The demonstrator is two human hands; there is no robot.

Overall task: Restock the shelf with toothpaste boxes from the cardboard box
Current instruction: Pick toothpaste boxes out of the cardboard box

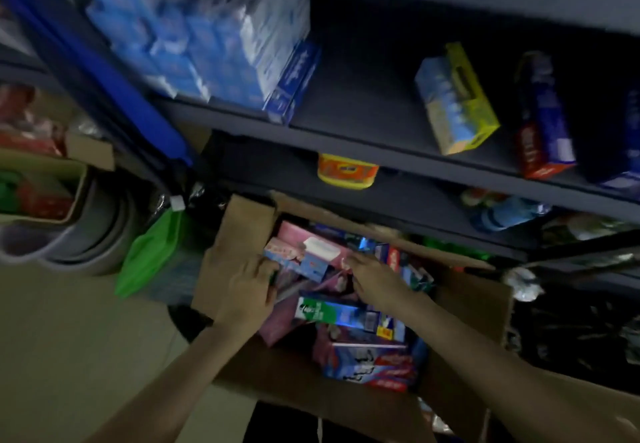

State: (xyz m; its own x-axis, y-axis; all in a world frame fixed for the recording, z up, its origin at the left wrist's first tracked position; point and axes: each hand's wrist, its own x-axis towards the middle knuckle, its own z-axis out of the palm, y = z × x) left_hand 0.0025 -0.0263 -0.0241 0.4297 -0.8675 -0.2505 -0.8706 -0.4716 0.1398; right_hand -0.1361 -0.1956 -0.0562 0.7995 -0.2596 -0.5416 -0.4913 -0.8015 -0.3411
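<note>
Toothpaste boxes look light, stiff, crushable, best gripped along long sides; left hand and right hand curl around one.

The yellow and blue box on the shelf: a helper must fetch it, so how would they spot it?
Look at the dark shelf above the cardboard box. Right of the blue stack lies the yellow and blue box, alone and tilted, the only yellow-sided one there.
</note>
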